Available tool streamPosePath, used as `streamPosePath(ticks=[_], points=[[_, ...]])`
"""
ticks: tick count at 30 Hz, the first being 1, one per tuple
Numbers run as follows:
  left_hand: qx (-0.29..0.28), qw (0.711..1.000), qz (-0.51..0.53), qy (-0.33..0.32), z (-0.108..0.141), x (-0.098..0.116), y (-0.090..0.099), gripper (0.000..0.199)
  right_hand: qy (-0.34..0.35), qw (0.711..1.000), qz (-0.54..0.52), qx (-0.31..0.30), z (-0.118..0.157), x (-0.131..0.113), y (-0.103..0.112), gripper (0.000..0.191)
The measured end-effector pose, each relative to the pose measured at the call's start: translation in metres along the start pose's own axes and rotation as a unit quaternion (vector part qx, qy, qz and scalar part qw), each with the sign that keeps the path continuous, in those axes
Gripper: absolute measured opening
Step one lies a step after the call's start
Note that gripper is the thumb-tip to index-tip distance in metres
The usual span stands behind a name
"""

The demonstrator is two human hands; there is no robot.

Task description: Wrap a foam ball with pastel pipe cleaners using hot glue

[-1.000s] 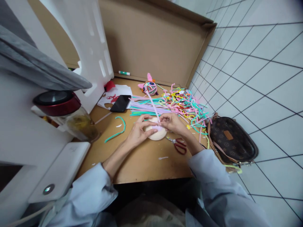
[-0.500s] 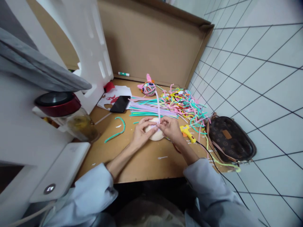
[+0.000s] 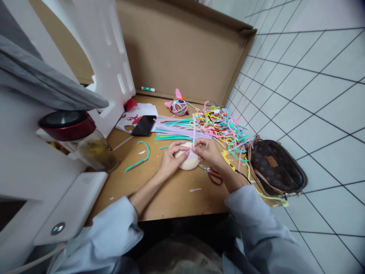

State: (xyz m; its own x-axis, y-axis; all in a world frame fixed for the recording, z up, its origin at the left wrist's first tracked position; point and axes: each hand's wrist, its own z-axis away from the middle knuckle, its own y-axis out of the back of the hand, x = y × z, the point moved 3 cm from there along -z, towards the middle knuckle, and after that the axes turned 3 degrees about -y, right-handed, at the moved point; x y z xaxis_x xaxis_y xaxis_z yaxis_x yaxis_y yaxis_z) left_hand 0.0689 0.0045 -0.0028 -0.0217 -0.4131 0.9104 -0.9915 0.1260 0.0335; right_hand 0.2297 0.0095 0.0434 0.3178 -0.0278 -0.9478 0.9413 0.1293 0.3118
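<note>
My left hand (image 3: 174, 158) is closed on the left side of a white rounded ball (image 3: 189, 164), its thumb across the top. Between the fingertips of my right hand (image 3: 207, 151) is a lilac pipe cleaner (image 3: 194, 131), which rises from the ball with its free end pointing away from me. Pale lilac material lies on the ball's face near both thumbs; its details are too small to tell. Red-handled pliers or scissors (image 3: 214, 176) lie just right of the ball. Partly behind my right forearm rests a yellow glue gun (image 3: 228, 160).
Behind my hands lie a row of lilac and teal pipe cleaners (image 3: 176, 131), a tangled colourful heap (image 3: 221, 125) and a pink-eared figure (image 3: 178, 106). A phone (image 3: 144, 125) and lidded jar (image 3: 97, 152) stand left; a brown bag (image 3: 276, 167) is right. Cardboard (image 3: 185, 49) walls the back.
My right hand and forearm have shifted slightly right, uncovering the red-handled tool and covering more of the glue gun. The pipe cleaner's free end has swung right and lower.
</note>
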Motion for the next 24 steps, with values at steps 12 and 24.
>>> streamPosePath(ticks=[12,24], points=[[-0.035,0.999,0.006,-0.012,-0.004,0.002,0.000,0.017,0.130,0.985,0.071,-0.087,-0.009,-0.017,0.006,0.023],[-0.042,0.994,0.082,0.058,-0.006,-0.003,-0.002,0.040,0.204,0.958,0.154,-0.131,-0.016,-0.018,0.012,0.021]])
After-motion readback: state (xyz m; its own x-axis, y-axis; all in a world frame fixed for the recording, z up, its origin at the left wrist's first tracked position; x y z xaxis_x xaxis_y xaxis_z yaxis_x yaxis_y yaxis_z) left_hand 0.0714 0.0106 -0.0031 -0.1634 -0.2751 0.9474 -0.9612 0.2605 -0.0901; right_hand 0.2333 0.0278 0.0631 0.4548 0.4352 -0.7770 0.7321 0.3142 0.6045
